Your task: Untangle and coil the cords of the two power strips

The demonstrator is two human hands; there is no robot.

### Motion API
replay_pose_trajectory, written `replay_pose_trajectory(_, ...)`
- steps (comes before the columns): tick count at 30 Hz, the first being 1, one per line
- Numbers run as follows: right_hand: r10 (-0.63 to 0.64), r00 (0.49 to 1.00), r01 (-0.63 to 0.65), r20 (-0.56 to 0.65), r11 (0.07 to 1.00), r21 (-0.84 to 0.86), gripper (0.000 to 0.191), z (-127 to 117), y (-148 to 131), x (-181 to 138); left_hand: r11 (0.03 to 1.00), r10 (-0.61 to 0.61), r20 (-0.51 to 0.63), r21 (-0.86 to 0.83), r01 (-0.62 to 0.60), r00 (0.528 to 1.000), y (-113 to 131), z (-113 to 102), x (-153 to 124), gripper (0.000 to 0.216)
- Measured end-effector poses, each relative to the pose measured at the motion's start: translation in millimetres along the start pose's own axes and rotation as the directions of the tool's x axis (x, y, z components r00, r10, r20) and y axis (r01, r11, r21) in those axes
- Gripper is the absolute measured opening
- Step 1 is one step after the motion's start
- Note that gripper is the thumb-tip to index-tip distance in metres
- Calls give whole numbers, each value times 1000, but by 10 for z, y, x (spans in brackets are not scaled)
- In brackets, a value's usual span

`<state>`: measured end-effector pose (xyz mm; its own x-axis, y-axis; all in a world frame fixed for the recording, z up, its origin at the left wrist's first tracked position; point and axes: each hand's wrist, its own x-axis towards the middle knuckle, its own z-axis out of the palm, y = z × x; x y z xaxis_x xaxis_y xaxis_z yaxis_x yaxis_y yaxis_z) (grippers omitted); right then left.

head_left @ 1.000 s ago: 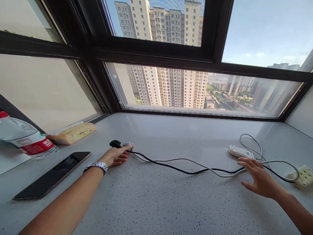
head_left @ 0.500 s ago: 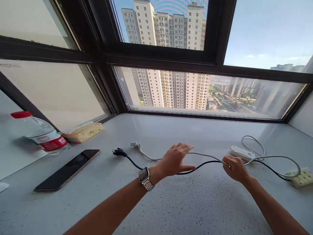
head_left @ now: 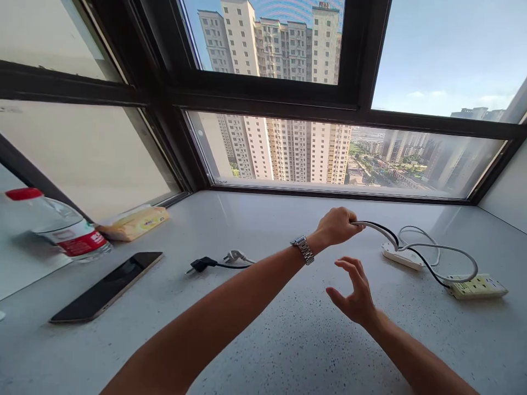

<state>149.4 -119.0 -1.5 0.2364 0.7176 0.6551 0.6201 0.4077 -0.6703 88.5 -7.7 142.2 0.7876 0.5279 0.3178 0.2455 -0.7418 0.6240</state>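
Note:
My left hand (head_left: 337,225), with a metal-band watch at the wrist, is closed around a black power cord (head_left: 387,230) and a white power cord (head_left: 376,229), lifting both off the counter. Below and nearer to me, my right hand (head_left: 354,291) is held with thumb and fingers apart, touching nothing. The black plug (head_left: 203,264) and the white plug (head_left: 234,256) lie side by side at the left; my left forearm hides part of their cords. To the right lie a white power strip (head_left: 402,257) and a cream power strip (head_left: 477,287), where the cords lead.
A dark phone or tablet (head_left: 109,286) lies flat on the speckled counter (head_left: 263,351) at the left. Behind it are a tissue pack (head_left: 134,224) and a clear bottle with a red cap (head_left: 61,225). Dark-framed windows (head_left: 263,104) border the counter at the back.
My left hand has moved right and closed on both cords, raising them. My right hand has let go of the cords and come nearer to me. The cream strip has shifted left.

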Motion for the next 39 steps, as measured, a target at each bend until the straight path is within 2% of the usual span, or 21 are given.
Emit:
replay_pose_trajectory(2,214,976,-218,47,925,311,69,287,-104,201,998,45,-20,-44,-46,999,200,-32,73,37)
replay_pose_trajectory(5,244,948,-316,206,624,714,84,689,-290,505,983,70,-43,-165,-76,997,421,-9,171,34)
replay_pose_trajectory(8,282,908,-401,308,383,832,59,1040,-418,518,961,114,-95,-243,-134,989,539,11,246,36)
replay_pose_trajectory(10,316,864,-482,392,294,825,41,1173,-425,379,947,181,-134,-245,-209,974,584,-38,290,36)
replay_pose_trajectory(12,333,804,-578,492,242,780,34,1153,-383,210,942,254,-153,-186,-280,955,608,-167,333,33)
replay_pose_trajectory(14,333,745,-659,578,231,716,33,952,-334,69,945,300,-150,-92,-315,942,600,-365,374,32)
replay_pose_trajectory(16,342,704,-706,622,249,663,33,598,-322,-36,949,310,-140,-10,-315,940,550,-591,397,33)
replay_pose_trajectory(19,483,669,-735,565,318,599,35,-88,-393,-126,966,258,-111,24,-257,960,405,-852,363,35)
replay_pose_trajectory(21,567,624,-781,538,463,418,38,-560,-468,-121,984,177,-82,-11,-178,981,283,-912,289,33)
replay_pose_trajectory(23,609,558,-778,564,621,99,45,-986,-528,-41,992,78,-27,-93,-80,997,167,-878,192,31)
replay_pose_trajectory(24,638,549,-706,540,700,-109,46,-1170,-544,28,989,38,16,-147,-35,999,118,-835,141,30)
replay_pose_trajectory(25,660,595,-576,459,748,-330,42,-1331,-551,114,979,10,60,-206,3,998,77,-781,92,30)
replay_pose_trajectory(26,647,684,-423,337,728,-539,36,-1468,-551,213,964,-6,97,-265,31,995,44,-722,45,31)
replay_pose_trajectory(27,581,788,-288,204,639,-713,30,-1580,-545,322,946,-14,122,-319,52,992,22,-660,0,32)
replay_pose_trajectory(28,451,889,-182,84,516,-837,26,-1668,-537,439,928,-18,135,-367,66,991,10,-598,-43,34)
replay_pose_trajectory(29,281,960,-111,4,392,-913,27,-1731,-530,562,909,-19,141,-410,75,990,7,-538,-86,36)
replay_pose_trajectory(30,103,994,-66,-38,290,-955,30,-1771,-524,686,889,-15,149,-451,81,989,13,-479,-130,39)
replay_pose_trajectory(32,-205,977,-17,-53,173,-985,33,-1781,-506,927,838,19,185,-539,86,982,43,-368,-231,44)
replay_pose_trajectory(34,-376,924,-17,-72,147,-989,32,-1705,-450,1123,760,76,244,-641,102,967,81,-271,-354,43)
replay_pose_trajectory(37,-433,881,-101,-191,223,-970,34,-1479,-231,1256,582,167,345,-790,190,924,107,-158,-573,40)
replay_pose_trajectory(39,-362,898,-148,-250,285,-947,34,-1307,-12,1227,455,231,393,-852,258,890,90,-103,-720,41)
